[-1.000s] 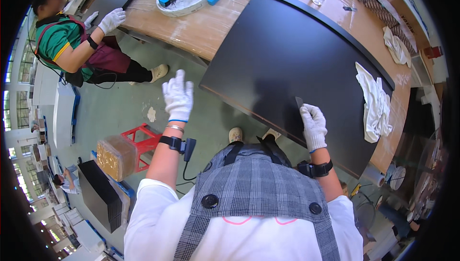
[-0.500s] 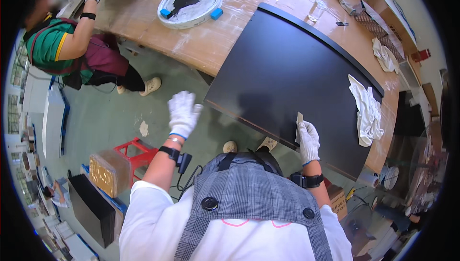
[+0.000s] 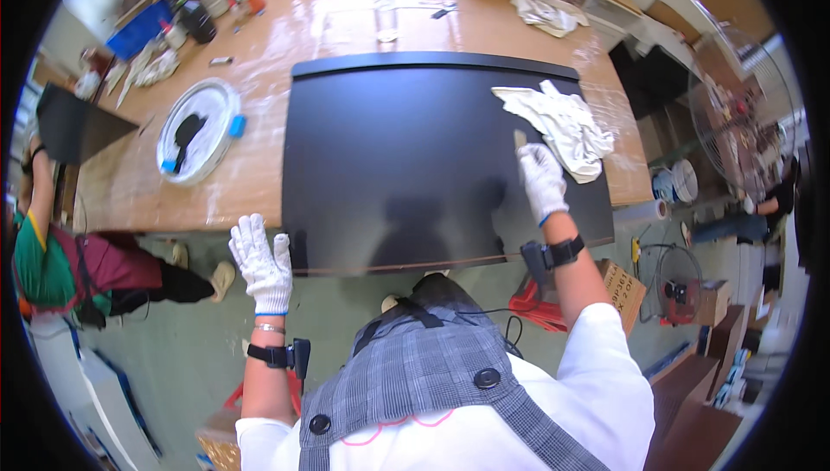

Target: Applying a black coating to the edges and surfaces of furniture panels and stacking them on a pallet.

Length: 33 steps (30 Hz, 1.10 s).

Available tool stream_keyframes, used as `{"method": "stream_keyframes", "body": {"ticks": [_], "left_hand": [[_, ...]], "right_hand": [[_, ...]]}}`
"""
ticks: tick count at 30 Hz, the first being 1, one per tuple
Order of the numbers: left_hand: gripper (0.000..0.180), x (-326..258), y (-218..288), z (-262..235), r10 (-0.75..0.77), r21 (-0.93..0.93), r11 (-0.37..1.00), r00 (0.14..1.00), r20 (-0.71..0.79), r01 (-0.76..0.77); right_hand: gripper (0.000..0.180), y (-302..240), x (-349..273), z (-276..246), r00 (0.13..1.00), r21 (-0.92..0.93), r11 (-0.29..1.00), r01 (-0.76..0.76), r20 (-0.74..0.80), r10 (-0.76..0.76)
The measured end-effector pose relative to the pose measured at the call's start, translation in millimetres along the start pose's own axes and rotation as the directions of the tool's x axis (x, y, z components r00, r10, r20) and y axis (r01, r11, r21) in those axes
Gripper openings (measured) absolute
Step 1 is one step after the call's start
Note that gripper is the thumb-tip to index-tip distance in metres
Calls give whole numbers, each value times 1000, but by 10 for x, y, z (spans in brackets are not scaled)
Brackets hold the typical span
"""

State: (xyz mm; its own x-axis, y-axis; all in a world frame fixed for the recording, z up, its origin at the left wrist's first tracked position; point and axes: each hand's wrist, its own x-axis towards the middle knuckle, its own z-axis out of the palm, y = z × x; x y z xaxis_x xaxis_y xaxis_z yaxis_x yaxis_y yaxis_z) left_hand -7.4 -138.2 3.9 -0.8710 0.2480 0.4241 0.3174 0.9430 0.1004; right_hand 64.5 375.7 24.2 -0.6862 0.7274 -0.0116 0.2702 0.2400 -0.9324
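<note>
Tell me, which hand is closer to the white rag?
Right. The right hand is on the black panel just beside the white rag, almost touching it. The left hand is far off at the panel's near left corner.

White knit gloves with blue cuffs cover the left hand (image 3: 262, 265) and the right hand (image 3: 544, 182). Each wrist carries a black strap with a small black device. A white short-sleeved shirt sits under a grey checked apron with black buttons.

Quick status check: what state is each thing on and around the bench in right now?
black panel: flat on the workbench, near edge overhanging.
right hand: gloved, on the panel, gripping a small pale tool.
left hand: gloved, open, at the panel's near left corner.
white rag: crumpled on the panel.
round tray: open, dark brush inside.
</note>
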Motion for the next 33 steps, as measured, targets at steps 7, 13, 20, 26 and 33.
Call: {"method": "stream_keyframes", "body": {"ticks": [7, 13, 20, 26, 33], "left_hand": [[56, 758, 747, 332, 57, -31, 998, 984, 171, -53], [58, 1392, 1298, 957, -2, 64, 998, 927, 375, -24], [58, 1546, 1309, 1405, -41, 189, 982, 928, 370, -32], [52, 1478, 1243, 1451, 34, 50, 998, 967, 254, -48], [51, 1516, 1301, 1371, 10, 43, 999, 955, 295, -24]], "right_hand": [[22, 309, 1825, -1094, 967, -524, 850, 50, -186, -171], [23, 655, 2250, -1018, 960, -277, 920, -277, -124, 251], [18, 247, 1644, -864, 856, 49, 939, -341, 428, 289], [9, 412, 2591, -849, 962, 68, 976, -208, -165, 216], [10, 750, 3538, -587, 967, 590, 767, -251, 109, 232]]}}
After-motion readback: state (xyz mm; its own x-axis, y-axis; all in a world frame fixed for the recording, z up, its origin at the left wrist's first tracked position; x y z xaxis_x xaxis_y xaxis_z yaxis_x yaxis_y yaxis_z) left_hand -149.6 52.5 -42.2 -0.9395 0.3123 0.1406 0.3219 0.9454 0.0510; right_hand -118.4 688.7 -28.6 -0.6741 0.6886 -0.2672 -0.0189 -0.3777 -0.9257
